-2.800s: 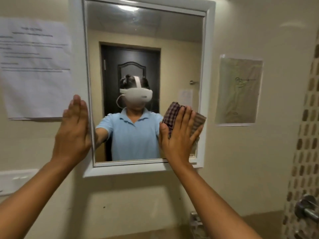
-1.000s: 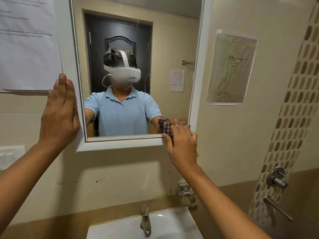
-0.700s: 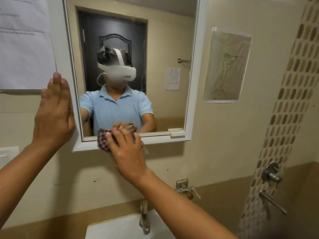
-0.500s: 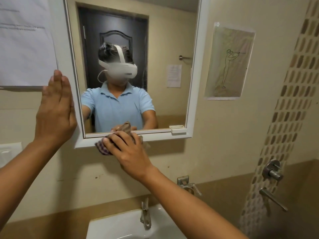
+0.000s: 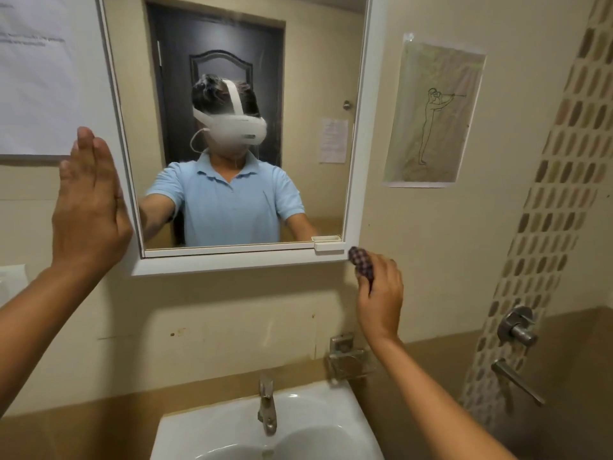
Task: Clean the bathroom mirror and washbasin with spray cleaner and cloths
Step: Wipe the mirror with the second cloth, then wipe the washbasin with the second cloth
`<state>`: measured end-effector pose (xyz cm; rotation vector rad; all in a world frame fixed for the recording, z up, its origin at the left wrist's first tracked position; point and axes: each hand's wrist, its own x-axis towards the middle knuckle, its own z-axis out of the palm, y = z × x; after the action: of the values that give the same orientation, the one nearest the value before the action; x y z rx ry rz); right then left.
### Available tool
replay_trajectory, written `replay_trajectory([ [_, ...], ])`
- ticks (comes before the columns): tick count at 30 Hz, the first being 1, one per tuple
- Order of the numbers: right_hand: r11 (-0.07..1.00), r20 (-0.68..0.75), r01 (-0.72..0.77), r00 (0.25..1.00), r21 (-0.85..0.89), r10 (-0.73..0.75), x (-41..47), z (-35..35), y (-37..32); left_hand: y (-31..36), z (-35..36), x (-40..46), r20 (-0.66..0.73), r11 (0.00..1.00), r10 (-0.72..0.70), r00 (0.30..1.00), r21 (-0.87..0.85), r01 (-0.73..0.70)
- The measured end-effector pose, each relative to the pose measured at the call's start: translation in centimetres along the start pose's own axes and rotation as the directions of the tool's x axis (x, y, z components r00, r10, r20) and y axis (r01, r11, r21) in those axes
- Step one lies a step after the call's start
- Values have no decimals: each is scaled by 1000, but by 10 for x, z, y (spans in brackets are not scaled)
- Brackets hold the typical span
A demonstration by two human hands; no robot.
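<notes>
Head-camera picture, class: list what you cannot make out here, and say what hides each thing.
- White washbasin: its bowl is cut off by the bottom edge.
- Checked cloth: mostly hidden inside the right hand; only one end shows.
- White printed notice: cut off by the left and top edges, text too blurred to read.
- White-framed mirror: its top is cut off.
- Spray cleaner: not in view.

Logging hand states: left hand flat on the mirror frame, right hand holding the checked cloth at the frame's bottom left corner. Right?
Not quite. The head view shows the right hand holding the checked cloth at the mirror frame's bottom right corner, not left. The left hand lies flat on the frame's left side, as stated.
</notes>
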<state>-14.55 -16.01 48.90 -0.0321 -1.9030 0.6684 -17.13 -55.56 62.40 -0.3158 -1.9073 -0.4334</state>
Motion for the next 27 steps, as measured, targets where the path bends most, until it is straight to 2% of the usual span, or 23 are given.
replay_trajectory([
  [2, 968, -70, -183, 978, 170, 197, 4, 3, -10, 0, 5, -1, -24, 999, 9, 1000, 49, -8],
  [4, 896, -48, -327, 933, 302, 357, 1, 15, -30, 1, 6, -1, -34, 999, 24, 999, 45, -22],
  [6, 825, -16, -400, 897, 400, 442, -8, 30, -59, 0, 5, -2, -23, 995, 33, 999, 100, -30],
  [10, 721, 126, -487, 860, 493, 495, -31, 59, -121, -2, 2, -4, 19, 991, 35, 999, 130, -37],
  [12, 686, 217, -507, 857, 522, 468, -46, 74, -156, -1, 1, -5, 31, 991, 27, 999, 130, -31],
  [15, 714, 364, -451, 886, 536, 287, -69, 90, -204, -2, -1, -9, 61, 994, 11, 998, 107, -18],
  [18, 684, 538, -491, 826, 539, 170, -84, 96, -227, 4, -5, -25, 81, 999, -39, 996, 34, 36],
  [21, 652, 604, -540, 782, 532, 154, -102, 94, -221, 20, -11, -73, 95, 973, -156, 983, -158, 169],
  [24, 669, 603, -545, 778, 506, 177, -123, 77, -207, 41, -15, -140, 88, 872, -358, 930, -324, 366],
  [25, 703, 579, -516, 795, 489, 181, -129, 71, -203, 50, -15, -160, 140, 816, -429, 892, -363, 450],
  [27, 776, 525, -425, 839, 466, 145, -144, 62, -196, 65, -11, -186, 386, 619, -522, 761, -442, 649],
])
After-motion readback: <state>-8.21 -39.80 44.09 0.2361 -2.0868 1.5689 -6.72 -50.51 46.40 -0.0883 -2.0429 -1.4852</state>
